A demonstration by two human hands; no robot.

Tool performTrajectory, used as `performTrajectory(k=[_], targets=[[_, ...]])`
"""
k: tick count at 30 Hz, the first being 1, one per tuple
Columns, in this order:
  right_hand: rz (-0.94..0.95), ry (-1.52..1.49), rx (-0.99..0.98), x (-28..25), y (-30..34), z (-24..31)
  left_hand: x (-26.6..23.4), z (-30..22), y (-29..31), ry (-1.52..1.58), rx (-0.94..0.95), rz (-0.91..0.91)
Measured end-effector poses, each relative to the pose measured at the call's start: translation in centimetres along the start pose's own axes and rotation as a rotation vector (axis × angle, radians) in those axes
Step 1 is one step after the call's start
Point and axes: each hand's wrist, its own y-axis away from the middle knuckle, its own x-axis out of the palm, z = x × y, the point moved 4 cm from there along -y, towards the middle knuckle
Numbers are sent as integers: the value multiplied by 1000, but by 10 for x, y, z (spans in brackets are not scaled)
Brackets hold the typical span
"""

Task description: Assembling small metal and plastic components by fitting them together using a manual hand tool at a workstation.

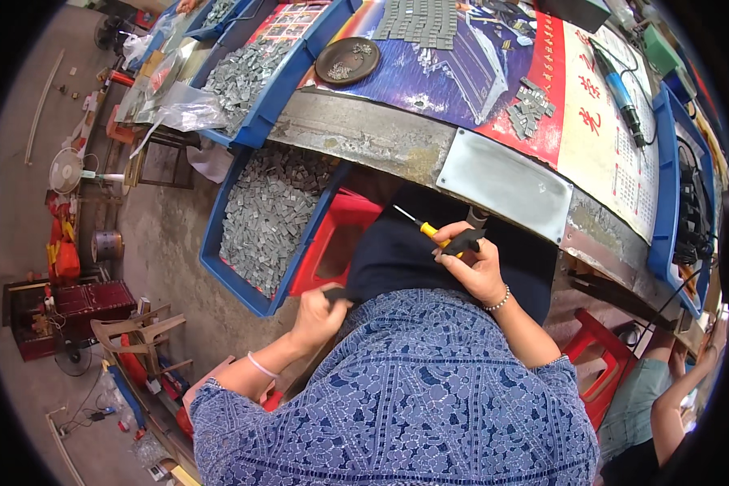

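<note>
My right hand (483, 277) is closed around a small screwdriver (429, 230) with a yellow handle, held above my dark-covered lap. Its thin metal shaft points to the upper left. A black piece (465, 240) lies at the fingers of that hand; whether it is held or worn as a finger cover is unclear. Lower down on the left, my left hand (314, 319) is curled, with a dark piece (337, 295) at its fingertips, smeared by motion. Just beyond it stands a blue bin (212, 247) filled with small grey metal parts (269, 215).
A metal-edged table (356, 130) crosses in front, bearing a pale plate (506, 185), a brown dish (326, 63), grey parts (530, 109) and a blue pen-like tool (620, 91). Red stools (320, 259) stand beside me. Another person's arm (676, 405) shows at right.
</note>
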Motion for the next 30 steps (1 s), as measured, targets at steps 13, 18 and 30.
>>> performTrajectory(k=[13,18,30], targets=[[98,-543,186,9,-17,-13,38,-51,-122,1148,-34,59],[263,-808,400,15,-23,-30,0,-49,-114,894,-8,-85],[362,-122,440,44,-14,-38,29,-50,-97,404,5,173]])
